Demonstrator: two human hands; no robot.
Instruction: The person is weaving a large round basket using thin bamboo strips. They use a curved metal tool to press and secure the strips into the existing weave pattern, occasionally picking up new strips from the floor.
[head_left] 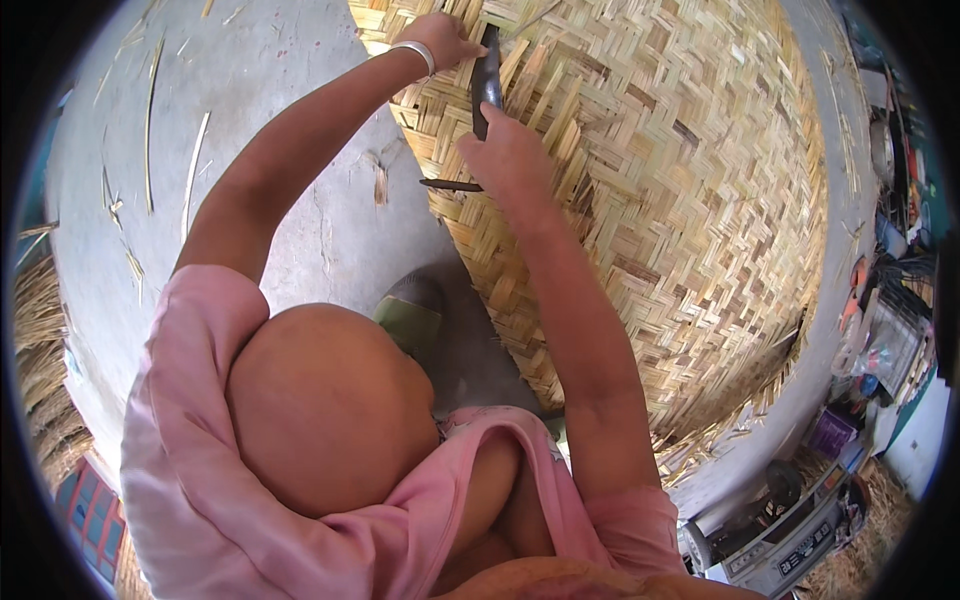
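A large woven mat [690,150] of flat pale straw-coloured strips lies on the grey floor, with loose strip ends along its left part. My right hand [512,158] is closed round a dark knife [487,80]. The knife's broad blade points away from me over the mat, and a thin dark end sticks out to the left below my fingers. Farther off, my left hand [447,42], with a silver bangle [418,54] at the wrist, is closed at the mat's left edge. Its fingertips are beside the blade's far end; what they grip is hidden.
Loose strips [196,165] are scattered on the floor [300,160] to the left. My bare knee [325,410] and a green-and-dark shoe [412,308] are close to the mat's near-left edge. Mixed household items, including a grey radio-like box [785,545], line the right side.
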